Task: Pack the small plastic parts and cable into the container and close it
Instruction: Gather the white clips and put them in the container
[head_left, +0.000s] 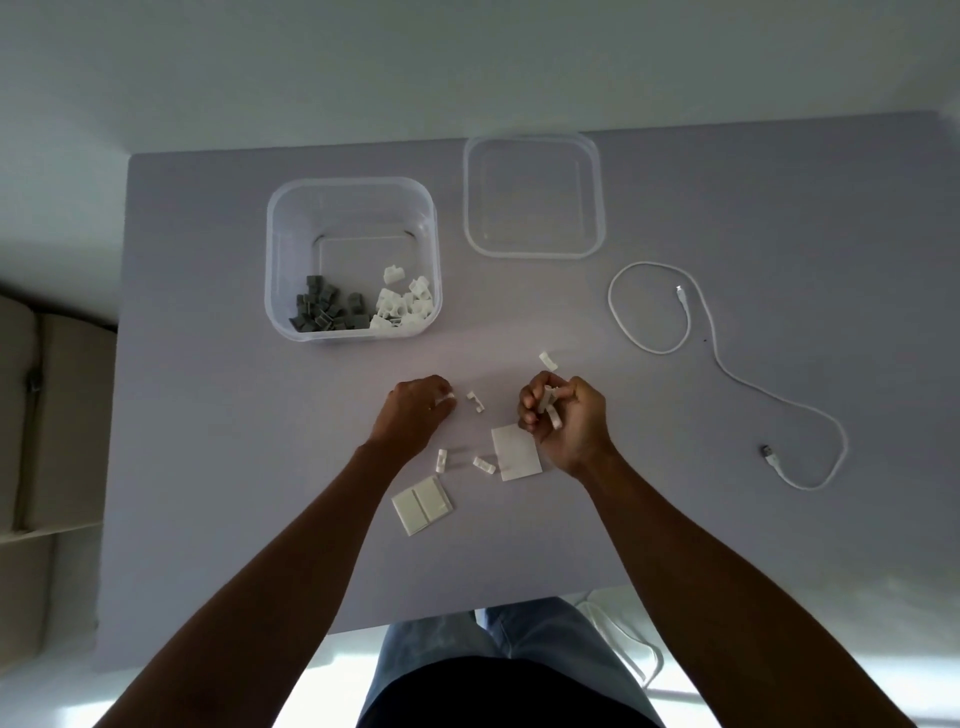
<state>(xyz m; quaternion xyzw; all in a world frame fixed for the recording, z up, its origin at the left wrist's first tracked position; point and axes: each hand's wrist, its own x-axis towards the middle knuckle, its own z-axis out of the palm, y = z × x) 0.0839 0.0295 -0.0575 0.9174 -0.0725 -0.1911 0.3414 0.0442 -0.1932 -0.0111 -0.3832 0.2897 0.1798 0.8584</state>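
A clear square container (353, 189) stands open at the table's far left, with grey parts (324, 309) and white parts (405, 304) inside. Its clear lid (534, 195) lies to its right. A white cable (722, 364) curls on the right. My right hand (563, 415) is closed around several small white clips. My left hand (421, 410) pinches one white clip against the table. Loose white clips lie between and near the hands (475, 401), (547, 360), (441, 460), (484, 465). Two flat white plates (517, 452), (422, 505) lie close by.
The grey table (234, 467) ends at a near edge above my lap. A beige sofa (47, 415) stands to the left. White cords hang below the table's front edge (623, 644).
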